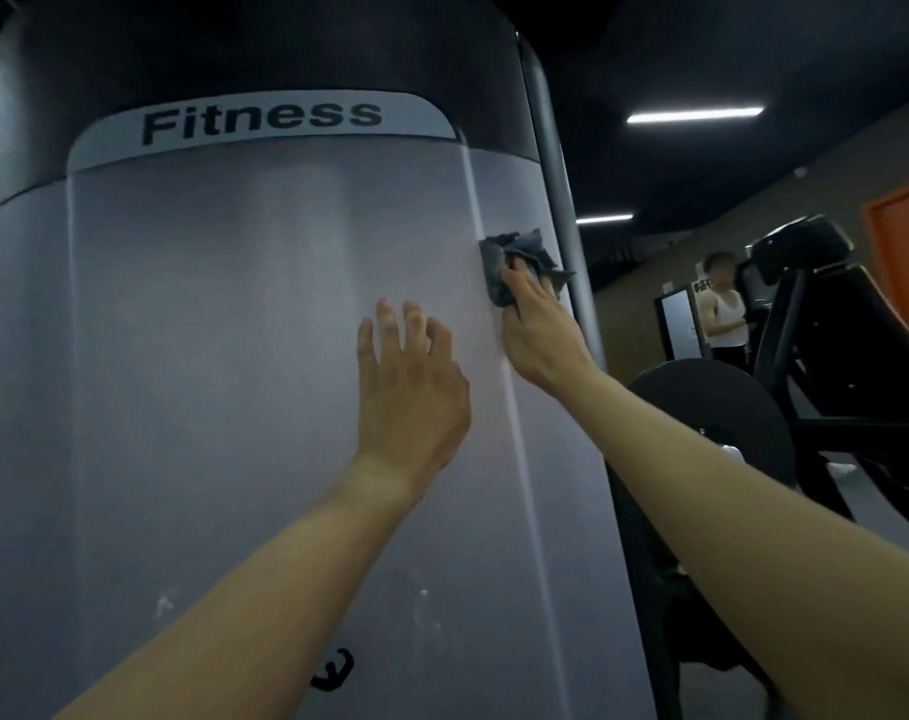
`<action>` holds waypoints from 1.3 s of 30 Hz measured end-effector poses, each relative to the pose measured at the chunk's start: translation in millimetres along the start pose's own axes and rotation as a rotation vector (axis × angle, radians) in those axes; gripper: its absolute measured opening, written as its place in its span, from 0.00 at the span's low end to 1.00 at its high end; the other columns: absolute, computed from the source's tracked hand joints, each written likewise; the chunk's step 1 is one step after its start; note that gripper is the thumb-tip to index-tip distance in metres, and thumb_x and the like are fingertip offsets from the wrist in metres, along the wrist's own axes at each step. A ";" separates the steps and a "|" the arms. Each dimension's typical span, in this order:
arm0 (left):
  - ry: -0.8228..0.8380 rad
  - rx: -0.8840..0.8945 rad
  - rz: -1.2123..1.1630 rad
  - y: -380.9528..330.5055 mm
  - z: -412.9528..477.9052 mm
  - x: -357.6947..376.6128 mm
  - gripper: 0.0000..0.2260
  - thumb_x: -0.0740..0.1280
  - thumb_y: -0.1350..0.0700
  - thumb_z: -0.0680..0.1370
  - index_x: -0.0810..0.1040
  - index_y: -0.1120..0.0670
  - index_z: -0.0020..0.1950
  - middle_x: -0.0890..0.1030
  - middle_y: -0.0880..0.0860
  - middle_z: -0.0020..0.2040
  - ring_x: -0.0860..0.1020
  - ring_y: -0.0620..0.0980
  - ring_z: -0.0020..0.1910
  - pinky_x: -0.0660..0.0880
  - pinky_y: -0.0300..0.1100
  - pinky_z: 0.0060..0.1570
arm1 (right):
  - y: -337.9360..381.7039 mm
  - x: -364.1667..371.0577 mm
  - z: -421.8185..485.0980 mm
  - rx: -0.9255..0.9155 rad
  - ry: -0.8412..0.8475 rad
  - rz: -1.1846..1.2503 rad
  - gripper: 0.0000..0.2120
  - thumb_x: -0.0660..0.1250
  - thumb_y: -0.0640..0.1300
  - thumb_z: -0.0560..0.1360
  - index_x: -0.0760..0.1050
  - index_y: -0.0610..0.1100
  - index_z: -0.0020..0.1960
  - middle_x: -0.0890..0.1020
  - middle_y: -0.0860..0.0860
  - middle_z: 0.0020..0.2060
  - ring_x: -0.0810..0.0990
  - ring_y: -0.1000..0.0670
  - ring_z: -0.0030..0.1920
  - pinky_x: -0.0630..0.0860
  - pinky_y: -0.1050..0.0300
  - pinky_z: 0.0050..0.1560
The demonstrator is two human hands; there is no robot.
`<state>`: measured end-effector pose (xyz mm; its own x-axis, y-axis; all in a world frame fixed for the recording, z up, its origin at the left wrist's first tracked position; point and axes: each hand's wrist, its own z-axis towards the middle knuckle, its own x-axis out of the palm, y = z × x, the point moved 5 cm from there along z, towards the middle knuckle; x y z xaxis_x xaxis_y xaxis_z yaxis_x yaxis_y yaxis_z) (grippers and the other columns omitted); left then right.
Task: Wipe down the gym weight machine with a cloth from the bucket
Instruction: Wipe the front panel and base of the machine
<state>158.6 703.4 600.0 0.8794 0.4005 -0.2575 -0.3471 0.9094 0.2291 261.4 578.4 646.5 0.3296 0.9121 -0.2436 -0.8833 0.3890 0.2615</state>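
The right grip (538, 324) grasps the bunched grey cloth (525, 246), pressing it to the right edge of the weight machine (234, 356), below its Fitness label (260, 119); the left grip (411, 387) is released, fingers spread, just left of it; the cloth looks soft, light, limp; best wadded in the palm.
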 end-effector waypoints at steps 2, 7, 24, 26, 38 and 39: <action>-0.016 0.009 0.018 1.4 -1.0 3.3 0.23 0.58 0.50 0.84 0.68 0.63 0.75 0.65 0.66 0.78 0.57 0.69 0.79 0.55 0.64 0.78 | -4.4 3.8 2.4 0.047 -0.018 -0.006 0.24 0.55 0.39 0.83 0.61 0.47 0.80 0.58 0.46 0.81 0.60 0.37 0.79 0.66 0.35 0.74; -0.035 -0.004 0.000 -0.6 -0.9 7.1 0.24 0.57 0.49 0.85 0.69 0.64 0.74 0.64 0.67 0.78 0.56 0.70 0.80 0.54 0.64 0.79 | 1.0 32.0 -75.1 0.118 -0.182 0.081 0.21 0.54 0.41 0.81 0.67 0.42 0.73 0.64 0.44 0.78 0.61 0.37 0.78 0.64 0.32 0.74; -0.058 0.034 0.033 1.2 -1.6 9.9 0.26 0.55 0.46 0.85 0.67 0.63 0.76 0.63 0.67 0.79 0.55 0.70 0.80 0.53 0.65 0.79 | -18.7 39.6 -97.5 0.155 -0.339 0.138 0.20 0.58 0.46 0.85 0.72 0.51 0.77 0.69 0.55 0.78 0.62 0.50 0.80 0.68 0.50 0.74; -0.068 0.037 0.035 2.5 -1.1 9.7 0.26 0.55 0.46 0.85 0.67 0.63 0.75 0.63 0.66 0.79 0.55 0.70 0.80 0.54 0.64 0.79 | -21.2 46.8 -111.8 0.132 -0.379 0.118 0.20 0.60 0.44 0.84 0.74 0.48 0.74 0.71 0.54 0.76 0.63 0.48 0.80 0.66 0.52 0.74; -0.088 0.042 0.017 3.7 -3.3 14.5 0.26 0.56 0.46 0.85 0.67 0.63 0.76 0.63 0.66 0.79 0.54 0.70 0.80 0.53 0.64 0.79 | -28.9 18.8 -72.4 0.464 -0.395 0.602 0.19 0.59 0.46 0.81 0.80 0.54 0.68 0.78 0.58 0.70 0.79 0.51 0.65 0.76 0.44 0.69; -0.090 0.044 0.016 3.9 -3.2 14.8 0.26 0.56 0.46 0.85 0.67 0.63 0.76 0.63 0.66 0.79 0.54 0.70 0.80 0.52 0.64 0.79 | -31.8 21.9 -82.5 0.499 -0.397 0.655 0.18 0.60 0.44 0.81 0.81 0.53 0.68 0.78 0.58 0.70 0.77 0.53 0.67 0.74 0.48 0.71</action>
<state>169.3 713.2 594.1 0.9003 0.4015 -0.1684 -0.3484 0.8963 0.2745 269.2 575.4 555.8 -0.0149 0.9114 0.4112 -0.7177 -0.2961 0.6303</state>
